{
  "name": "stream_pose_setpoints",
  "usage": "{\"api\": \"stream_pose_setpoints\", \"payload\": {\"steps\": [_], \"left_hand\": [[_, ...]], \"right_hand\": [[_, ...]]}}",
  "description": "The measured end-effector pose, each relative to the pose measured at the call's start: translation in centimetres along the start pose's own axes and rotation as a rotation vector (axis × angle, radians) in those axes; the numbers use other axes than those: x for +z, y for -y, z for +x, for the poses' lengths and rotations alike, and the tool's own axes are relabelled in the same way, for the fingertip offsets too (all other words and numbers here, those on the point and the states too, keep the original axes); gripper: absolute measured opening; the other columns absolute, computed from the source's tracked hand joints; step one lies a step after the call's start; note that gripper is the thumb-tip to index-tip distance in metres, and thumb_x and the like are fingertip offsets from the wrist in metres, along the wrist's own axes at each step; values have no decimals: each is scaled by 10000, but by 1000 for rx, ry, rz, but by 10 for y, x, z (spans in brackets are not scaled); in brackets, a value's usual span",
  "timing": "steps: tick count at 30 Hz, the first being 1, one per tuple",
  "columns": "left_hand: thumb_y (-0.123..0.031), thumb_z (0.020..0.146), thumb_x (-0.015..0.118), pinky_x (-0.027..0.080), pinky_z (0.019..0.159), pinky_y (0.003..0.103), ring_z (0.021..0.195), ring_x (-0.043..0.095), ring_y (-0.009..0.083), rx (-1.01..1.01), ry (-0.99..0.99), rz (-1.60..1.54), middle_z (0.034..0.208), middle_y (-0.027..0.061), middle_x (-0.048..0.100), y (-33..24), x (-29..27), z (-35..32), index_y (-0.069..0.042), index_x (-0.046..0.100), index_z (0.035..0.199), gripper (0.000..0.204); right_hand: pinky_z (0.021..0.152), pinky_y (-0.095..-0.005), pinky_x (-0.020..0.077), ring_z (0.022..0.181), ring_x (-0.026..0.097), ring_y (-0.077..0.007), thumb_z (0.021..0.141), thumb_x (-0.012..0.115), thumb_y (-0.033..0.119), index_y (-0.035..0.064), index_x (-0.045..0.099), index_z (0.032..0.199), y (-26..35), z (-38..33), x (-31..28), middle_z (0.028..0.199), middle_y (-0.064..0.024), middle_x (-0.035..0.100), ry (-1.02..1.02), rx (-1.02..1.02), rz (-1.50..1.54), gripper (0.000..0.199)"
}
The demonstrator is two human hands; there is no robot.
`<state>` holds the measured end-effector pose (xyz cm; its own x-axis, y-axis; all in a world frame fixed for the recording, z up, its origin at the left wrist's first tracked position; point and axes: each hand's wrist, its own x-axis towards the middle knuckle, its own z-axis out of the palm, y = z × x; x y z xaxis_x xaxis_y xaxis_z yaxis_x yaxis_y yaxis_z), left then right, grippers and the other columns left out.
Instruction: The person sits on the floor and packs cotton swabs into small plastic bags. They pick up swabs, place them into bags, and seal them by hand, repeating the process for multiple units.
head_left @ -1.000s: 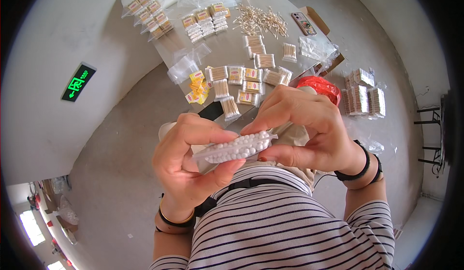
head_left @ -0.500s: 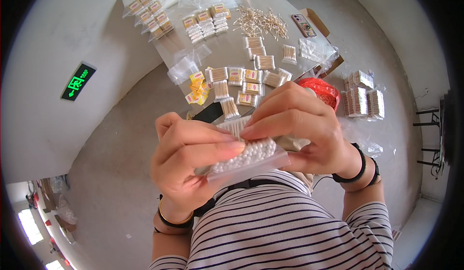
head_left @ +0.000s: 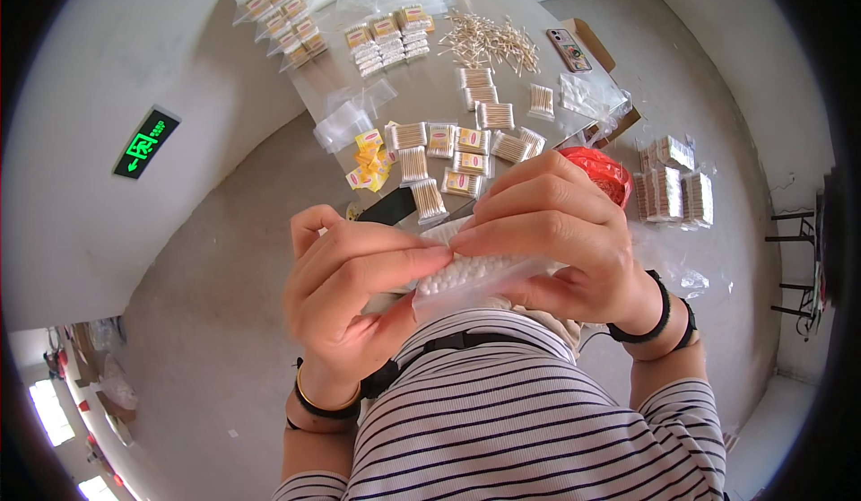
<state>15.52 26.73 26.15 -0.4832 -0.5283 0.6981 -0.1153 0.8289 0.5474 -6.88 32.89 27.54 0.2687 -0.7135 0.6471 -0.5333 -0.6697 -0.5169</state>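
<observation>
A clear zip bag packed with cotton swabs (head_left: 466,274) is held in front of my waist, its white tips facing me. My left hand (head_left: 354,281) pinches the bag from the left, thumb low and fingertips on its upper side. From the right my right hand (head_left: 556,245) grips it too, fingertips nearly meeting the left ones. The bag's flap hangs loose toward me. Just beyond my hands, several bags of cotton swabs (head_left: 429,200) lie on the table, some with yellow cards (head_left: 462,182) inside.
Loose cotton swabs (head_left: 489,43) are heaped on the table (head_left: 421,93), near a phone (head_left: 569,50). Stacked bags (head_left: 387,39) stand at the far side. Loose yellow cards (head_left: 371,162) and empty clear bags (head_left: 354,115) lie left. A red plastic bag (head_left: 599,176) is beyond my right hand.
The bag has shifted slightly right and tilted. My left fingertips have slid up toward the right ones, away from the swab tips.
</observation>
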Motion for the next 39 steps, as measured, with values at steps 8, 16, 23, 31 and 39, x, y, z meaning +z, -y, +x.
{"api": "stream_pose_setpoints", "payload": {"steps": [8,16,23,31,39], "left_hand": [[-123,743,904,424,735,299,808,682,136,-293,-68,-292,919,14,770,5,10,-14,-56,651,1154,488],[-72,808,860,513,868,305,989,656,164,-434,-64,-565,1088,120,686,20,24,-9,-30,412,1423,762],[-64,842,839,514,936,338,983,667,167,-654,-244,-665,1100,110,683,36,51,-22,-40,399,1442,744],[-23,833,832,511,931,332,994,694,188,-334,-246,-580,1066,92,711,17,45,-25,-22,536,1300,553],[-78,724,877,421,952,381,912,692,188,-18,-203,-171,1039,-1,769,18,29,-26,-110,659,1167,494]], "right_hand": [[758,-373,501,869,614,-257,742,841,112,77,733,1143,-4,1,7,986,-60,679,18,-73,-19,417],[894,-359,524,975,669,-218,844,803,86,20,718,1134,-21,-1,15,1040,-107,716,25,367,313,309],[959,-275,506,1078,625,-91,1004,681,79,-2,571,1261,-47,-29,68,1166,-41,673,-362,693,969,291],[992,-309,517,1114,644,-119,938,737,15,19,600,1236,-42,-42,71,1204,-56,692,-118,618,1147,327],[1022,-314,502,1144,647,-127,902,741,-24,23,627,1244,-27,-33,72,1223,-65,696,-79,610,1136,364]]}}
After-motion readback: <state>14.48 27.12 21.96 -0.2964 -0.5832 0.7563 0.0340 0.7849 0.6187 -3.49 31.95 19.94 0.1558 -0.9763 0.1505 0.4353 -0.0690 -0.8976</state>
